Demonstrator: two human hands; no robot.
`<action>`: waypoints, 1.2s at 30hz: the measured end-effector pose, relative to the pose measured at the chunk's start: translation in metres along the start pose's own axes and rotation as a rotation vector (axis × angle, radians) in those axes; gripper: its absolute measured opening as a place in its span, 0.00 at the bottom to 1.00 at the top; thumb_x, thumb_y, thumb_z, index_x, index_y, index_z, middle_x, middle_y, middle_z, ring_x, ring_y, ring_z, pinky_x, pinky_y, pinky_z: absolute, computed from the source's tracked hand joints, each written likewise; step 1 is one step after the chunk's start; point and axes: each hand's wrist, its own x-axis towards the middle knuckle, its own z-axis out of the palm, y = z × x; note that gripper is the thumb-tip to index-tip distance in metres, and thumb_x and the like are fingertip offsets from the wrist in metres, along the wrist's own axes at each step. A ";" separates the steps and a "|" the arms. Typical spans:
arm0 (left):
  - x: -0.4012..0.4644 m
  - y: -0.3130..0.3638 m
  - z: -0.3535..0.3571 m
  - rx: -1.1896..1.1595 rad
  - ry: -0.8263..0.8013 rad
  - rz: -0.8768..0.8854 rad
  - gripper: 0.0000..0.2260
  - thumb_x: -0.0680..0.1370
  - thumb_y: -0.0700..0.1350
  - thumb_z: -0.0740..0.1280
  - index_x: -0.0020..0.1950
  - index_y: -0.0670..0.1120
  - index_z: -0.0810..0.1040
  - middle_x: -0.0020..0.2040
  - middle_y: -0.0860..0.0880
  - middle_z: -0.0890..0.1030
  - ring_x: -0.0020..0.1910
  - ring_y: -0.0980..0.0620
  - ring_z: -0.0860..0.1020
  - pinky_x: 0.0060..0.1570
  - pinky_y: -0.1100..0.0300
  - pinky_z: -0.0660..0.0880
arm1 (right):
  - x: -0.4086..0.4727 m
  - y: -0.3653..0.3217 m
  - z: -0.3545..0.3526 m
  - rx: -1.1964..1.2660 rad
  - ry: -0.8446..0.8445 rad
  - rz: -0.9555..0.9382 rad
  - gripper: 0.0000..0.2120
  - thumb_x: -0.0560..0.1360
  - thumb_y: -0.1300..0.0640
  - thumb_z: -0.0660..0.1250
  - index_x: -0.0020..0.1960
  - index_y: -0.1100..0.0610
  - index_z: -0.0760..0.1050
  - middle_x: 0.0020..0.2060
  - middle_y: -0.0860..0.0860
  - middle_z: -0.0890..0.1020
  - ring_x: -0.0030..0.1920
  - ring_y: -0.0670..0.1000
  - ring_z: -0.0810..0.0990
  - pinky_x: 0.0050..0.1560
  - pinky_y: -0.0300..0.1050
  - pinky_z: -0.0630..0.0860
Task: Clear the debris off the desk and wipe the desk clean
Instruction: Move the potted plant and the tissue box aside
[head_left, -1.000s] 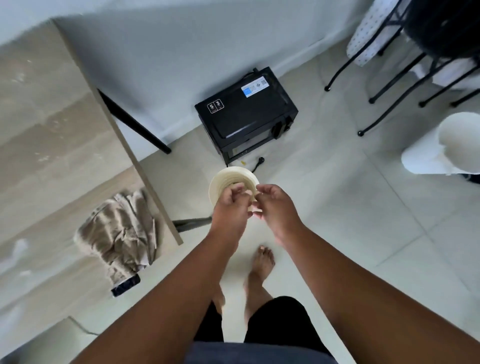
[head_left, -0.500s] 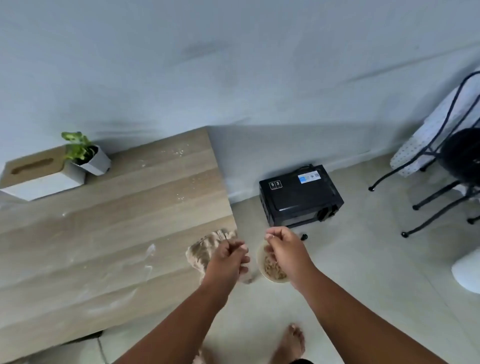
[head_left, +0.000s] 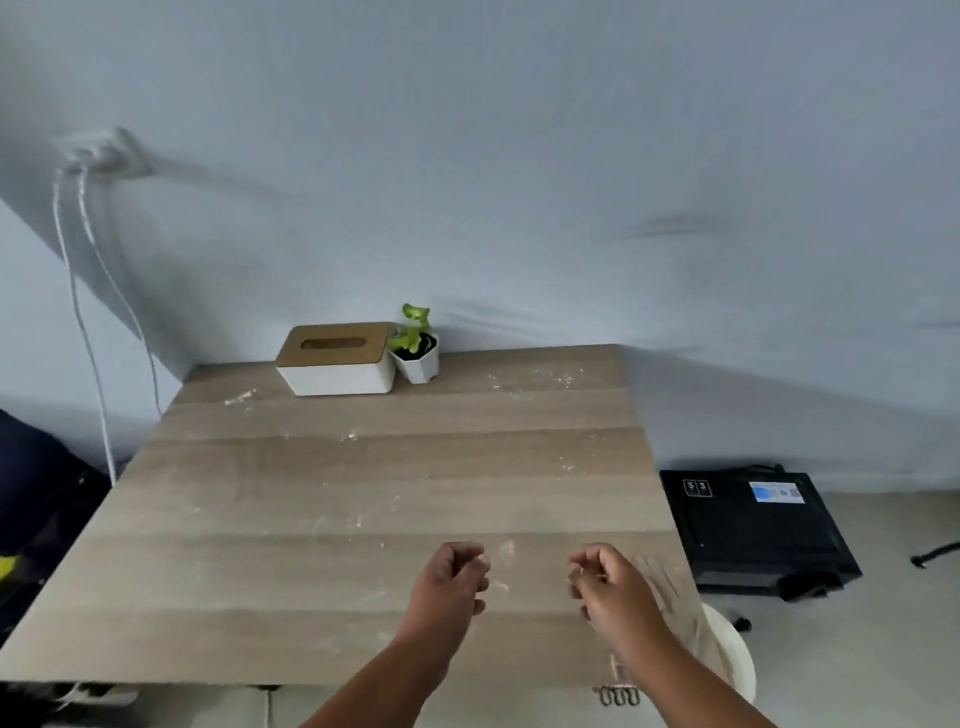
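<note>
The wooden desk fills the middle of the view, with white crumbs and dusty smears scattered over its top. My left hand hovers over the desk's near right part with its fingers curled in and nothing visible in them. My right hand hangs a little to the right, fingers pinched together, also with nothing visible. A beige striped cloth lies blurred at the desk's right edge beside my right forearm. A white bowl sits low past the desk's right front corner, partly hidden by my right arm.
A white tissue box with a wooden lid and a small potted plant stand at the desk's back edge against the wall. A black appliance lies on the floor to the right. White cables hang at left.
The view has swung from the floor up to the desk. My hands have moved apart over the desk, away from the bowl, which now sits low at the right.
</note>
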 end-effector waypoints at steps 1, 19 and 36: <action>0.004 -0.003 -0.017 0.006 0.009 -0.002 0.03 0.79 0.43 0.70 0.52 0.50 0.82 0.44 0.50 0.84 0.41 0.56 0.82 0.42 0.58 0.80 | 0.000 -0.005 0.017 -0.018 -0.007 -0.016 0.06 0.79 0.62 0.69 0.50 0.51 0.80 0.43 0.51 0.85 0.47 0.53 0.85 0.53 0.58 0.82; 0.108 0.041 -0.158 0.028 0.172 0.105 0.04 0.79 0.47 0.71 0.54 0.55 0.82 0.49 0.56 0.85 0.49 0.56 0.82 0.51 0.59 0.79 | 0.082 -0.102 0.176 -0.051 -0.028 -0.178 0.18 0.76 0.57 0.74 0.64 0.51 0.76 0.59 0.45 0.79 0.54 0.44 0.81 0.52 0.37 0.74; 0.285 0.144 -0.183 0.476 0.221 0.278 0.14 0.79 0.49 0.71 0.63 0.59 0.77 0.60 0.61 0.76 0.63 0.54 0.75 0.65 0.52 0.73 | 0.250 -0.155 0.236 0.126 -0.050 -0.135 0.46 0.68 0.47 0.82 0.79 0.51 0.62 0.76 0.53 0.68 0.75 0.51 0.69 0.70 0.46 0.69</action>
